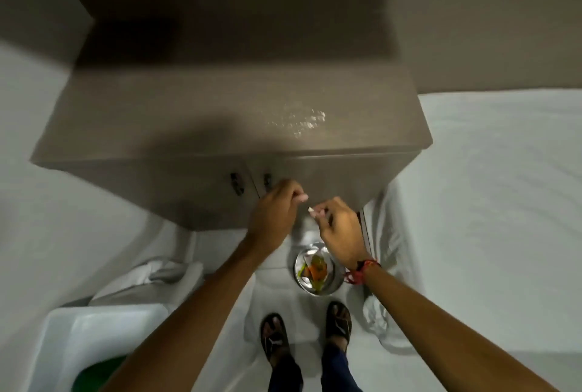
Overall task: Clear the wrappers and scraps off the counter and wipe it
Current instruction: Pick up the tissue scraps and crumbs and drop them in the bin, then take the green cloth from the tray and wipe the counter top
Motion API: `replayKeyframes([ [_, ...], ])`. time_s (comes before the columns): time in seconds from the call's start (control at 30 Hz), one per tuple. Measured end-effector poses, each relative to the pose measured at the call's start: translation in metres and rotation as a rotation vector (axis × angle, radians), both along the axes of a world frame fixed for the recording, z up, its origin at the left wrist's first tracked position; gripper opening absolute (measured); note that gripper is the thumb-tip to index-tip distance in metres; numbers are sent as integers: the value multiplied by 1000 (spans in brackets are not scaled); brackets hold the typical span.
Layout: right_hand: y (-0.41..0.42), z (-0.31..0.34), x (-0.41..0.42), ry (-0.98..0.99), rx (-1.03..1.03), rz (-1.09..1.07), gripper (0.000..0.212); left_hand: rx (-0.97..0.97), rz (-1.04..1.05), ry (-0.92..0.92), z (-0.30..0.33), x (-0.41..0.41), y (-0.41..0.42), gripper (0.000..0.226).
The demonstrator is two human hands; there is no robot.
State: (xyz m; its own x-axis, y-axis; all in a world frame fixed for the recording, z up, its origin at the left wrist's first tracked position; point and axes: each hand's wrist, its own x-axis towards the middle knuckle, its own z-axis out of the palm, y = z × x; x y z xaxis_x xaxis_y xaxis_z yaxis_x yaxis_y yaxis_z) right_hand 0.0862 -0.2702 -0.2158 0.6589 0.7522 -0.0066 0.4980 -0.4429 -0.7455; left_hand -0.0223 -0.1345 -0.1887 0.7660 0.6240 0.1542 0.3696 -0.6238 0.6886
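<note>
Pinching something small and pale, the right hand (pixel 338 228) hangs in the air just off the front edge of the counter (pixel 220 114), thumb and forefinger pressed together on a scrap (pixel 311 209) too small to name. The left hand (pixel 277 209) is close beside it, fingertips curled toward the thumb — whether they hold a crumb of their own I cannot tell. Both hands are above the floor, not over the countertop.

Below them a steel bowl (pixel 318 270) sits on the floor, already holding orange and green scraps (pixel 315 268) — likely where this bit belongs. The countertop looks clear of wrappers, with a patch of shiny droplets or smears (pixel 299 120) near its right side, so I judge the wiping is yet to do.

A scrap this small should weigh next to nothing and may be soft or crumbly; a fingertip pinch suits it, though it could stick to damp skin on letting go. The bowl looks rigid and smooth — best taken by its rim, kept level so nothing slides out
</note>
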Motion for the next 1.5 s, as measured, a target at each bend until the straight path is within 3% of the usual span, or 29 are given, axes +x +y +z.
replayKeyframes([
  [0.07,-30,-49,-3,48,-214,-5,7,-83,-63,204,-49,-8,-25,18],
  [0.2,-67,-145,-11,215,-516,-123,9,-352,79,457,-155,-21,-50,17],
  [0.4,-86,-274,-14,213,-548,-132,19,-521,136,529,-301,-14,-80,14],
  [0.5,-97,-318,-18,252,-576,-99,34,-540,87,605,-352,-16,-90,31],
  [0.6,-111,-339,-30,248,-625,-16,32,-549,65,671,-372,-32,-96,39],
  [0.73,-112,-304,-47,131,-764,203,39,-524,85,579,-329,-58,-88,33],
  [0.87,-73,-225,-56,49,-679,350,52,-491,144,538,-247,-72,-64,44],
  [0.97,-33,-158,-65,-96,-623,476,50,-410,154,489,-176,-80,-45,49],
  [1.13,28,-56,-101,-224,-431,599,50,-138,344,365,-66,-123,-21,40],
  [1.3,61,11,-165,-373,-286,858,52,111,683,392,12,-212,-9,33],
  [1.43,63,41,-223,-460,-182,1127,49,-39,1060,545,30,-314,-43,36],
  [1.5,61,51,-248,-479,-128,1212,48,-166,1118,656,24,-356,-69,45],
])
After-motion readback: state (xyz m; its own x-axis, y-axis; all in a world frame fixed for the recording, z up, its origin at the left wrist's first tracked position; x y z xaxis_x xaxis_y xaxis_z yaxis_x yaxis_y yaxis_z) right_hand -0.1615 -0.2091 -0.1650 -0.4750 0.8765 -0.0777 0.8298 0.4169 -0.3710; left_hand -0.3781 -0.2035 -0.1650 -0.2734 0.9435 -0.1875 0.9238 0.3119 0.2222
